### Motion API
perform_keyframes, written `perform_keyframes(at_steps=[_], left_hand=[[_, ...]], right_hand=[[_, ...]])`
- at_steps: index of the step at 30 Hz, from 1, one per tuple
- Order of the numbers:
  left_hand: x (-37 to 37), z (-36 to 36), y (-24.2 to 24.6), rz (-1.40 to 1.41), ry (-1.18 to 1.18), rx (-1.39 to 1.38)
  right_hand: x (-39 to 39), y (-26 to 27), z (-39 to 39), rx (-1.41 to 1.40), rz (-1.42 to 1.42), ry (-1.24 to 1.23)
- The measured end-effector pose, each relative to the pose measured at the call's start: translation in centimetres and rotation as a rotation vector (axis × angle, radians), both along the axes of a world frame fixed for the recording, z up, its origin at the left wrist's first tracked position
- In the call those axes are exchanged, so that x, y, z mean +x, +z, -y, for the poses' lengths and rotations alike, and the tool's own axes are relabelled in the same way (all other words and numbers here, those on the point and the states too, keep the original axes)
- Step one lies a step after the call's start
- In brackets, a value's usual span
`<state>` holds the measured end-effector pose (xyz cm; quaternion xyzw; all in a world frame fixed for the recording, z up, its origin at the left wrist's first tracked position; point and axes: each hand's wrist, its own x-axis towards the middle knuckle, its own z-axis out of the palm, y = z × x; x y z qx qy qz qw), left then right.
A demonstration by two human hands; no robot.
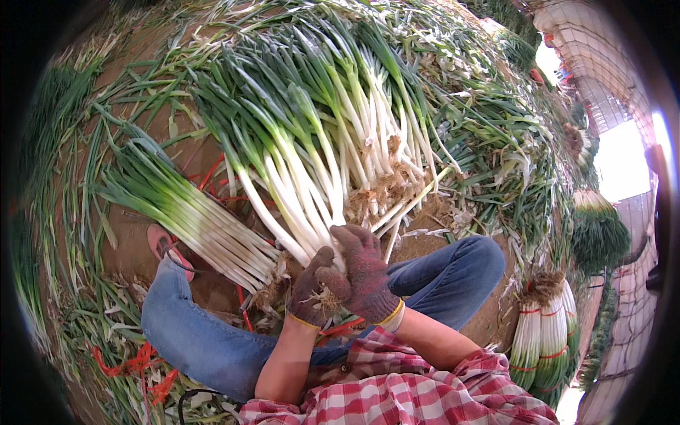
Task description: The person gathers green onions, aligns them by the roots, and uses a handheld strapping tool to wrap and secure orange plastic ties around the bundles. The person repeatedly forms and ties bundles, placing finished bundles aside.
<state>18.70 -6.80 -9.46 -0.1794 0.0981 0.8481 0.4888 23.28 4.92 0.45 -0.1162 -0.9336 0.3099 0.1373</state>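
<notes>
Both my hands wear dirty knit work gloves and meet at the root end of several green onions [303, 186]. My left hand [312, 292] grips the lower white stalks, with roots showing below its fingers. My right hand [364, 271] closes around the same stalks from the right, touching my left. The green tops point away from me and rest over a larger heap of loose green onions [372, 106], whose brown roots lie just beyond my right hand. To the left, a flat, neat row of green onions [212, 228] lies with its roots towards me.
My bent legs in jeans [202, 334] frame the work area. Stripped leaves [489, 138] cover the ground to the right. Red plastic ties [133, 364] lie at lower left. Bundles tied with red bands [547, 340] stand at right, with another bundle [600, 228] behind.
</notes>
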Motion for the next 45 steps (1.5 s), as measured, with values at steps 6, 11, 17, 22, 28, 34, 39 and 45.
perform_keyframes(at_steps=[6, 11, 17, 22, 28, 34, 39, 45], left_hand=[[0.0, 0.5, 0.9, -0.492, -0.129, -0.481], [0.4, 0.8, -0.5, -1.164, -0.218, -0.728], [-0.5, -0.6, -1.4, -0.713, -0.346, -0.637], [-1.1, 1.0, -3.2, -0.733, -0.401, -0.654], [-1.3, 0.3, 1.6, -1.152, -0.659, -0.761], [-3.1, -1.3, -0.8, -0.381, -0.044, -0.253], [-7.5, -3.5, -0.8, -0.231, 0.226, -0.047], [-7.8, -5.5, 1.8, -0.277, -0.038, -0.165]], right_hand=[[-1.0, -0.7, -2.6, -0.616, 0.113, -0.225], [-1.0, 1.9, -4.8, -1.251, 0.558, -0.370], [1.7, 2.5, -5.1, -1.734, 0.553, -0.340], [1.7, -1.7, -5.0, -1.742, 0.506, -0.255], [1.9, -2.6, -5.6, -1.572, 0.500, -0.254], [3.9, 2.1, -6.6, -1.676, 0.796, -0.269], [8.2, 3.6, -4.7, -1.828, 0.812, -0.315], [12.9, 2.3, -5.1, -1.890, 0.866, -0.246]])
